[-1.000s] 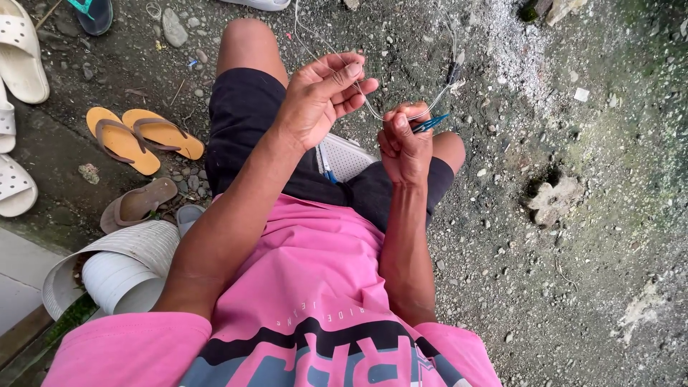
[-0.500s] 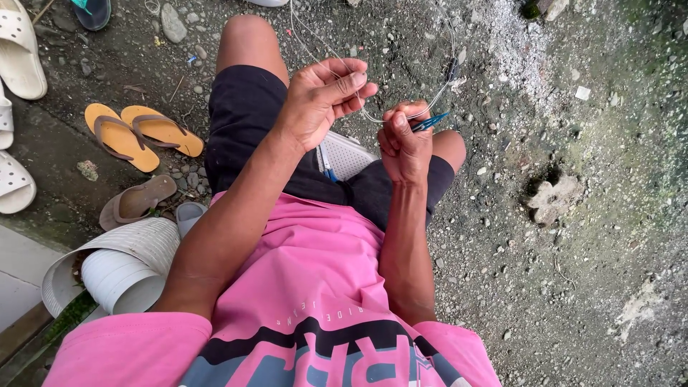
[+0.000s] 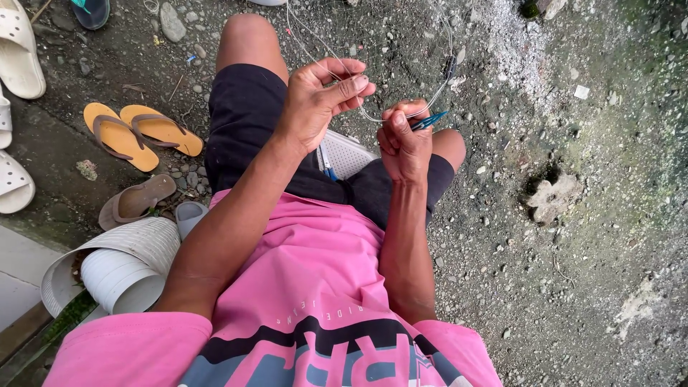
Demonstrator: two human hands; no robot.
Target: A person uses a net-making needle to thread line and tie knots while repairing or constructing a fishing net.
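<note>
Left hand [image 3: 319, 100] pinching faint line [image 3: 373, 115], right hand [image 3: 405, 140] fisted, hiding blue tool [image 3: 430, 120].

We see no screen, no sign and no whole package. What comes nearest is litter on the ground [image 3: 502, 236]. A small blue wrapper scrap [image 3: 190, 57] lies among pebbles near the top left. A small white scrap [image 3: 581, 92], roughly square, lies on grey grit at the upper right, well apart from the blue one. We cannot tell what either piece came from. Across the front of the pink shirt [image 3: 315, 265], at the bottom edge, runs a printed band [image 3: 315, 351] in black, grey and white.
</note>
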